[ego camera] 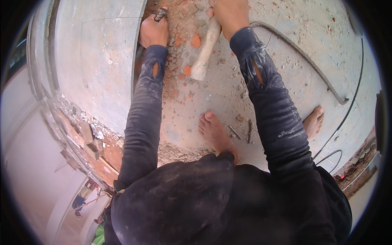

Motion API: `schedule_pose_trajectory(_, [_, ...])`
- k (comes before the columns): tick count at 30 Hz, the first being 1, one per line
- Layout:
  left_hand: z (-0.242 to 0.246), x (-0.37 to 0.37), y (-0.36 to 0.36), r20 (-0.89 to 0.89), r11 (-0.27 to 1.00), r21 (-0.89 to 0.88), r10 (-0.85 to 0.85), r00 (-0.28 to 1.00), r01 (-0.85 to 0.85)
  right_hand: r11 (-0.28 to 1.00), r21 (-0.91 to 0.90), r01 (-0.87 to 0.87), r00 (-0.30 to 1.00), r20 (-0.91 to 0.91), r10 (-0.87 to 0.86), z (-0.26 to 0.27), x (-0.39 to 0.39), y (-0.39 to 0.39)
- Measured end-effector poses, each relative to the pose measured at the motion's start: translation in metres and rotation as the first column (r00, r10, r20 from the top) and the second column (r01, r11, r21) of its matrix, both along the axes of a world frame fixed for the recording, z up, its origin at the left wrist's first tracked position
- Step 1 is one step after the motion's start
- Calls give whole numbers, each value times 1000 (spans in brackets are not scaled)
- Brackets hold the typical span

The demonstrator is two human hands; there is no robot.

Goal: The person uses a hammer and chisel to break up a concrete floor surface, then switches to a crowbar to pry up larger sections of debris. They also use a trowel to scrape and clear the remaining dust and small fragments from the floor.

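My left hand point(154, 33) is closed around a short ribbed metal bar point(161, 14), probably a chisel made from rebar; its upper end sticks out above my fist. A ribbed metal length also shows beside my wrist, partly hidden. Broken red brick and mortar rubble point(183, 39) lies just right of this hand, against the edge of a grey panel point(104, 52). My right hand point(233, 16), cut off by the top of the picture, grips a pale wooden handle point(207, 50). The handle slants down toward the rubble. Whatever tool head it carries is out of view.
A bent steel bar point(301, 55) lies on the dusty floor point(220, 95) at right, near a black cable point(346, 116). My bare feet point(216, 130) stand among grit and small sticks. Wood offcuts point(88, 139) and debris line the left. Far off at lower left is another person point(81, 197).
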State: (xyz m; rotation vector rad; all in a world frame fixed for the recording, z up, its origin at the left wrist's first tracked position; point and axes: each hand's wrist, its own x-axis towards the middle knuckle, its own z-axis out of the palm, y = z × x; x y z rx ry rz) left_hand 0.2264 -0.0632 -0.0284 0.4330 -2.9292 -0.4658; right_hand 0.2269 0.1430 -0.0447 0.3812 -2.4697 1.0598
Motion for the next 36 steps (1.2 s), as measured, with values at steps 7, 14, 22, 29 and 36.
schedule_pose_trajectory(7, [10, 7, -7, 33, 999, 43, 30, 999, -32, 853, -521, 39, 963, 247, 106, 22, -8, -23])
schedule_pose_trajectory(14, [0, 5, -15, 33, 1000, -2, -3, 999, 3, 864, -475, 170, 595, 748, 294, 89, 16, -13])
schedule_pose_trajectory(22, [15, 8, -8, 33, 997, 66, 29, 999, -31, 948, -319, 19, 927, 361, 103, 58, 4, 2])
schedule_pose_trajectory(29, [0, 5, -20, -12, 997, 80, 9, 1000, -8, 939, -344, 11, 604, 751, 268, 55, 25, -29])
schedule_pose_trajectory(36, [14, 10, -11, 45, 997, 61, 41, 998, -44, 819, -460, 343, 844, 534, -53, 74, -1, 10])
